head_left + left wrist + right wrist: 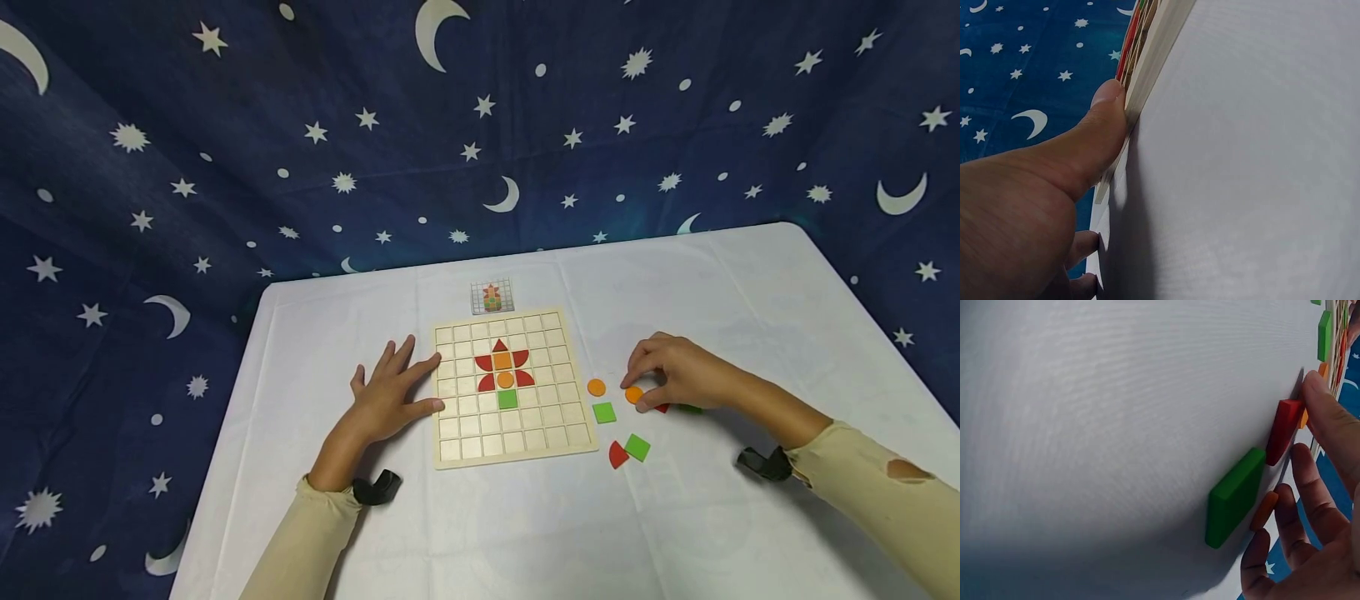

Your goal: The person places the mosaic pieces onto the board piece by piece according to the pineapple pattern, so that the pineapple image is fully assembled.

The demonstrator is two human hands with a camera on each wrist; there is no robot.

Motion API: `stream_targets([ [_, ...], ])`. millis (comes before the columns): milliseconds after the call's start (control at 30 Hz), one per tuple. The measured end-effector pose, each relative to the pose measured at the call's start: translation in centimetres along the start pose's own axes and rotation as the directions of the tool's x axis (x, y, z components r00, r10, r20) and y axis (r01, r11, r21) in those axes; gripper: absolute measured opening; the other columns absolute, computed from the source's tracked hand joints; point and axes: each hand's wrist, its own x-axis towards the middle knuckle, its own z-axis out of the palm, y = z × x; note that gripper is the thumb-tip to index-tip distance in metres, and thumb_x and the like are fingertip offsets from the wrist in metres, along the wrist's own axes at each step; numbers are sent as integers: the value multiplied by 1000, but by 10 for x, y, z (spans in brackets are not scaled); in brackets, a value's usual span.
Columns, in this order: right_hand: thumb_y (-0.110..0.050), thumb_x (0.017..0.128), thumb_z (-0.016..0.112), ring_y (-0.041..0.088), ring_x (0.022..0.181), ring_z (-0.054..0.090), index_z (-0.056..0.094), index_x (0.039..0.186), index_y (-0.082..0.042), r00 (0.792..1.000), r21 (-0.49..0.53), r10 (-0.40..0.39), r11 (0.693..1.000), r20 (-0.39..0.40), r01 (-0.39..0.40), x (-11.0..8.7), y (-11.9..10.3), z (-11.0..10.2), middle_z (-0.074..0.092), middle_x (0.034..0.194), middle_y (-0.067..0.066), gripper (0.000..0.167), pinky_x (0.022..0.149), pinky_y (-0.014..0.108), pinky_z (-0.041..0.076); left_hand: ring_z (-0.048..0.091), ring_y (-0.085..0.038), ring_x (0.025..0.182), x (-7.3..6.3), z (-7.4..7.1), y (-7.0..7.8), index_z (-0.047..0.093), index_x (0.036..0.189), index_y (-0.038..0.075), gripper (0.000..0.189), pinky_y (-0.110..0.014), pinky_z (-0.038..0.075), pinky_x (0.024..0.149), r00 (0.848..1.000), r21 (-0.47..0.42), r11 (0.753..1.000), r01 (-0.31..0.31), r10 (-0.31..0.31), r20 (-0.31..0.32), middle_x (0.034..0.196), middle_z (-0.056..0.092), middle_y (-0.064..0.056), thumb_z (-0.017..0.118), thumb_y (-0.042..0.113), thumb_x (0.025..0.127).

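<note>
My left hand [382, 404] lies at the left edge of a square wooden grid board [465, 433], fingers spread, with thumb and index fingertips against the rim. In the left wrist view the thumb [1107, 109] presses the board's side. Flat pieces form a figure on the board: a red triangle [499, 346], red quarter circles [522, 378], an orange square [502, 361], an orange disc [506, 380] and a green square [507, 399]. To the right of the board, my right hand [678, 371] pinches another orange disc [633, 395] between thumb and index finger, low over the cloth.
Loose beside the board lie an orange disc [596, 387], green squares [603, 412] and a red quarter circle [617, 455]. Near the right hand are a red piece [1284, 431], a green piece [1235, 497] and another orange piece [1264, 511]. A pattern card [492, 297] lies behind the board.
</note>
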Motion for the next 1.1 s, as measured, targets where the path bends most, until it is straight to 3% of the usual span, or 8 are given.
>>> stream_targets([
  [233,-26,72,94,6,98,52,82,97,-31,999,-8,-39,999,-31,39,2,3,4,64,97,-21,28,78,24,48,6,-42,159,1,1,0,48,154,30,77,-81,5,111,1000,4,1000,-4,4,-1,172,14,-12,76,55,87],
  [500,-35,76,91,4,94,57,81,99,-32,994,15,-51,998,-94,53,9,1,10,68,95,-21,25,79,26,50,5,-42,159,1,1,-1,46,155,31,78,-81,4,111,1000,2,1000,-1,1,3,173,14,-12,76,55,86],
  [867,-25,80,89,6,91,65,81,109,-20,984,158,-102,979,-143,125,34,-30,17,75,100,-16,30,82,27,54,4,-41,159,1,1,1,46,155,31,79,-80,3,112,1000,-13,1000,11,-11,7,173,13,-11,75,56,86],
  [1100,-27,80,89,12,80,62,77,102,-22,989,223,-95,967,-115,119,53,-53,29,71,88,-15,25,69,24,49,3,-40,160,0,0,1,45,155,32,78,-79,3,113,1000,-14,1000,6,-6,13,173,12,-10,75,56,87],
])
